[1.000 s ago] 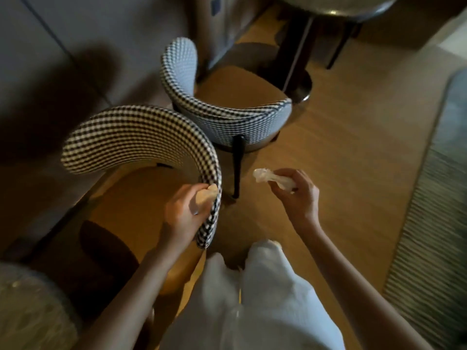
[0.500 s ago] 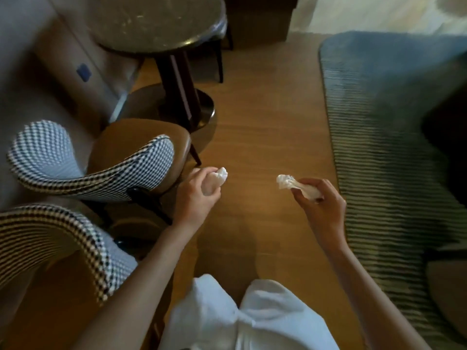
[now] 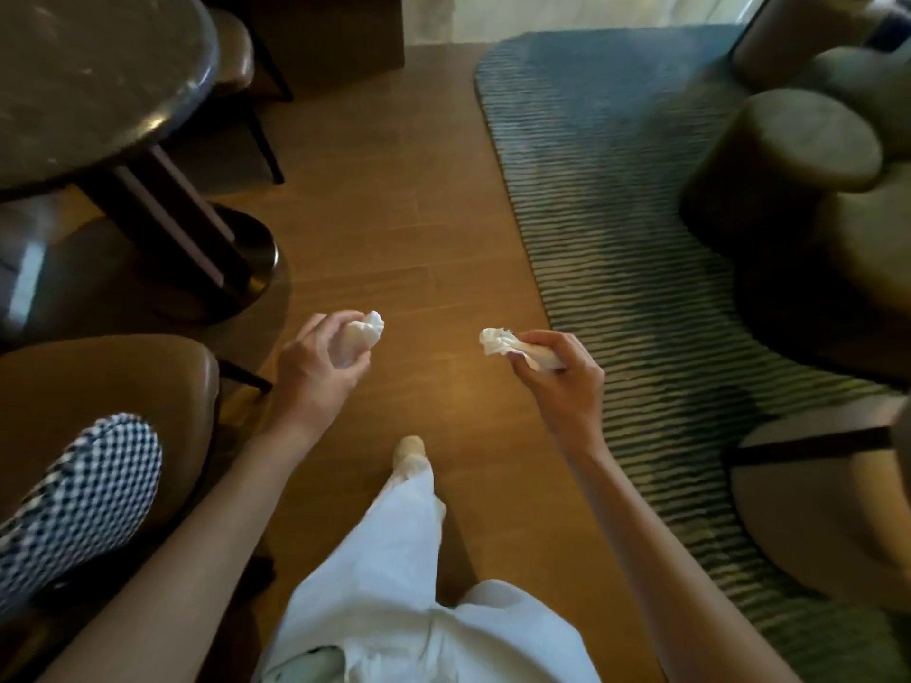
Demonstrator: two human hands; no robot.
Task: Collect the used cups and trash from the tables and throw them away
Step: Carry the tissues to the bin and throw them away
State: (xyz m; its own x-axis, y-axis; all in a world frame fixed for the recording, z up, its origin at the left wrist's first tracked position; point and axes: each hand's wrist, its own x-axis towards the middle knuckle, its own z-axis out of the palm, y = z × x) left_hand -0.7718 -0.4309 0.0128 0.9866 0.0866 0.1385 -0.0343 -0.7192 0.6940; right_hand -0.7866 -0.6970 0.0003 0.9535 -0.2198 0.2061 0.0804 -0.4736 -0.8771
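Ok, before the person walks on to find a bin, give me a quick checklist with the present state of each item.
1. Left hand has a firm grip on its tissue: ok.
2. Right hand pinches its tissue: ok.
3. Wooden floor ahead free of obstacles: ok.
4. Bin in sight: not ok.
5. Round table cleared: cannot tell, partly out of view.

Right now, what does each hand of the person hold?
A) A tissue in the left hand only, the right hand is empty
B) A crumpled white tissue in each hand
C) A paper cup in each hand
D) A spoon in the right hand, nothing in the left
B: the left hand grips one crumpled white tissue, and the right hand grips another crumpled tissue, both above the wooden floor.
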